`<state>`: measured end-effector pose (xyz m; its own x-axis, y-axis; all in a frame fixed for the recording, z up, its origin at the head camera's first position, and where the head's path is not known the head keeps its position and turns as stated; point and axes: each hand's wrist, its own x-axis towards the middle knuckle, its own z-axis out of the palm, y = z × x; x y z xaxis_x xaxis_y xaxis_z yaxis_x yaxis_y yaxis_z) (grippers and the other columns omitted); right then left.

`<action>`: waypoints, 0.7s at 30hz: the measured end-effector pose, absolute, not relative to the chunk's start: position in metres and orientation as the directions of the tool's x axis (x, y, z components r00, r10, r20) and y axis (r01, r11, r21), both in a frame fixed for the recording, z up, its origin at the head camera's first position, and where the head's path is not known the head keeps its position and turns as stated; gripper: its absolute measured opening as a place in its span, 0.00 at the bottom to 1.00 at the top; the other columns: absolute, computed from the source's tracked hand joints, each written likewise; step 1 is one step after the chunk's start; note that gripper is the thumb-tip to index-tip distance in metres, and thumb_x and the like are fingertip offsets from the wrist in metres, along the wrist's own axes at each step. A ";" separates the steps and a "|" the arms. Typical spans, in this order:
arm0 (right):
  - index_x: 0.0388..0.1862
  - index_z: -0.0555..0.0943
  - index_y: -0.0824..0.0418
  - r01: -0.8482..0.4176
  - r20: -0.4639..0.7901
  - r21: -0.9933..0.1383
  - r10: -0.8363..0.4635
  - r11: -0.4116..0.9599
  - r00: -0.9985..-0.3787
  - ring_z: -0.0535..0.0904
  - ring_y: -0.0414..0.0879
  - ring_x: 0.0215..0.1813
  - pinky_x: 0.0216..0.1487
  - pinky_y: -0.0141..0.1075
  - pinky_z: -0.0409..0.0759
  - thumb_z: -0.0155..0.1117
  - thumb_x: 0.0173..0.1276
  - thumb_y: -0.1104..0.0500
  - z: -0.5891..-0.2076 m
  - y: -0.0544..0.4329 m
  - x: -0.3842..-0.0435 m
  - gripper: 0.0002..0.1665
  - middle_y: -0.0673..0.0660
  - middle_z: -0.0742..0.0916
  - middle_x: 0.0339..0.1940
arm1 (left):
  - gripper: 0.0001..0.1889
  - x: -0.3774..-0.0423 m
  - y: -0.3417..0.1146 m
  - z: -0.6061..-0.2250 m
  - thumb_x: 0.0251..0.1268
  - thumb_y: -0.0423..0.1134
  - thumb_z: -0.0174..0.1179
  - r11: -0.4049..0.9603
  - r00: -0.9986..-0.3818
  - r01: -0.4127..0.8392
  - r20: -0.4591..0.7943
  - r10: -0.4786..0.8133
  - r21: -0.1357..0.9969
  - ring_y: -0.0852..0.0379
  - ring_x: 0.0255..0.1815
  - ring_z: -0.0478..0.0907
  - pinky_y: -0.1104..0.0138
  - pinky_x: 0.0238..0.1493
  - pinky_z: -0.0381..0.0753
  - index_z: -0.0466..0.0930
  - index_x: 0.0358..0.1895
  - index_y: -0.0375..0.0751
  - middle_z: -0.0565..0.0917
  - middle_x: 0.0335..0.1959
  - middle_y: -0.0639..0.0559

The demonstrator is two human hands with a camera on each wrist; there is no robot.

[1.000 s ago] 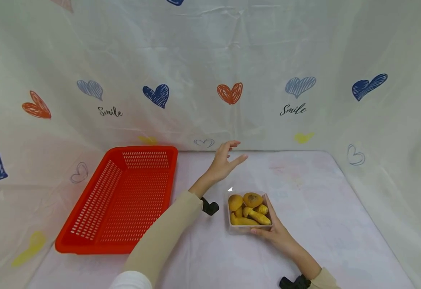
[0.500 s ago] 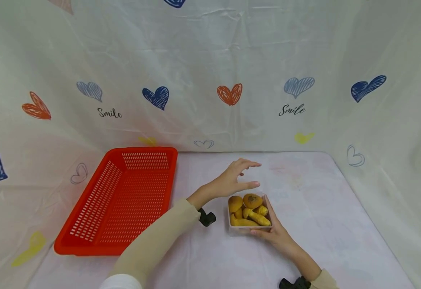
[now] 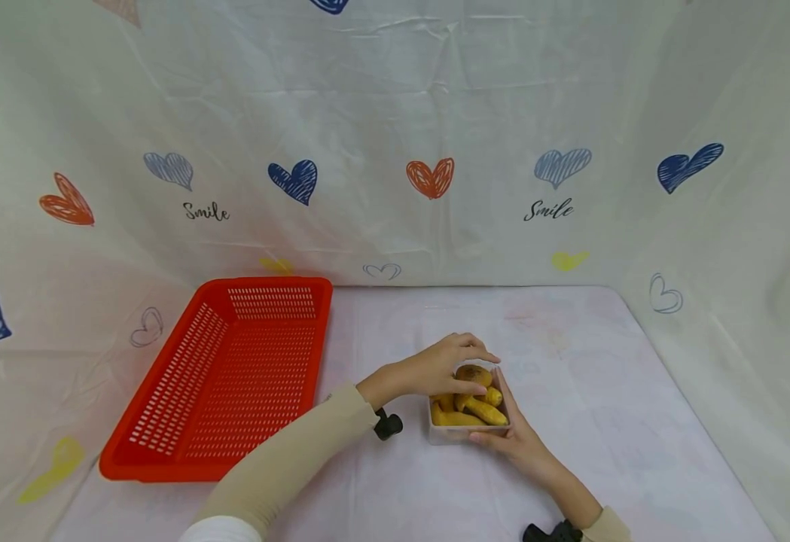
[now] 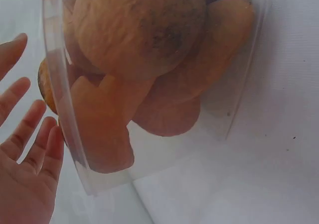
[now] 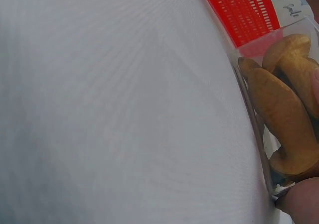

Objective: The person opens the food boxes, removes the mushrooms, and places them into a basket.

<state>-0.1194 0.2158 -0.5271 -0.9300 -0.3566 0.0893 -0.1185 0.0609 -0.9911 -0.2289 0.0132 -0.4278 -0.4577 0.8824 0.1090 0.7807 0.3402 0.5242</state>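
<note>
A clear plastic box (image 3: 459, 435) stands on the table, filled with several yellow-brown, mushroom-like pieces, some round and some long. My right hand (image 3: 522, 440) holds the box at its near right corner, thumb on the front wall and fingers along the right side. Over the box reaches my left hand (image 3: 438, 369), its thumb and fingers apart around a round piece (image 3: 474, 373); contact cannot be told. In the left wrist view, pieces show through the clear wall (image 4: 164, 157), with spread fingers (image 4: 22, 134) beside it. A long piece (image 5: 281, 114) fills the right wrist view's edge.
A red slotted plastic basket (image 3: 218, 399) sits at the left on the white-covered table (image 3: 591, 391). A white curtain (image 3: 367, 113) printed with hearts hangs behind the table and along both sides.
My left hand has come down and toward me from behind the box to over its pieces. My right hand and the box have stayed in place.
</note>
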 end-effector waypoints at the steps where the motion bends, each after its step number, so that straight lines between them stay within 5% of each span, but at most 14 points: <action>1: 0.81 0.27 0.39 -0.112 0.078 -0.991 -0.349 0.077 -0.934 0.61 0.36 0.73 0.58 0.28 0.75 0.66 0.69 0.67 -0.527 0.216 -0.119 0.66 0.60 0.33 0.81 | 0.26 -0.229 0.013 -0.429 0.71 0.51 0.61 0.338 -0.454 0.785 0.110 0.884 0.519 0.58 0.62 0.68 0.68 0.64 0.68 0.74 0.69 0.49 0.73 0.62 0.52; 5: 0.81 0.28 0.39 -0.091 0.047 -0.989 -0.327 0.119 -0.944 0.46 0.58 0.79 0.61 0.21 0.65 0.67 0.69 0.64 -0.527 0.217 -0.120 0.65 0.60 0.35 0.81 | 0.25 -0.227 0.013 -0.431 0.71 0.48 0.63 0.350 -0.457 0.787 0.099 0.884 0.507 0.59 0.60 0.69 0.71 0.63 0.68 0.75 0.68 0.47 0.75 0.60 0.53; 7: 0.82 0.29 0.41 -0.088 0.040 -0.987 -0.320 0.137 -0.947 0.33 0.59 0.79 0.64 0.19 0.58 0.68 0.69 0.63 -0.527 0.217 -0.120 0.65 0.58 0.36 0.82 | 0.24 -0.226 0.013 -0.431 0.70 0.47 0.63 0.360 -0.462 0.786 0.089 0.883 0.503 0.60 0.60 0.69 0.72 0.63 0.68 0.76 0.67 0.46 0.75 0.59 0.53; 13: 0.82 0.29 0.42 -0.089 0.031 -0.981 -0.313 0.173 -0.949 0.32 0.58 0.79 0.72 0.34 0.48 0.68 0.69 0.63 -0.527 0.218 -0.120 0.65 0.55 0.37 0.82 | 0.24 -0.224 0.013 -0.431 0.68 0.46 0.65 0.378 -0.468 0.780 0.064 0.881 0.498 0.60 0.59 0.69 0.74 0.63 0.67 0.78 0.65 0.43 0.75 0.57 0.53; 18: 0.82 0.29 0.44 -0.096 0.041 -0.982 -0.309 0.164 -0.950 0.32 0.58 0.79 0.65 0.17 0.50 0.68 0.68 0.63 -0.526 0.217 -0.121 0.65 0.55 0.37 0.82 | 0.24 -0.225 0.014 -0.432 0.67 0.46 0.65 0.367 -0.462 0.791 0.084 0.883 0.490 0.59 0.58 0.69 0.75 0.62 0.67 0.79 0.64 0.43 0.76 0.57 0.53; 21: 0.82 0.29 0.43 -0.093 0.046 -0.986 -0.312 0.138 -0.949 0.35 0.61 0.79 0.62 0.16 0.57 0.68 0.68 0.64 -0.527 0.217 -0.121 0.66 0.58 0.36 0.82 | 0.24 -0.225 0.014 -0.435 0.67 0.46 0.65 0.353 -0.456 0.794 0.101 0.884 0.495 0.59 0.59 0.69 0.75 0.63 0.67 0.79 0.64 0.43 0.76 0.56 0.52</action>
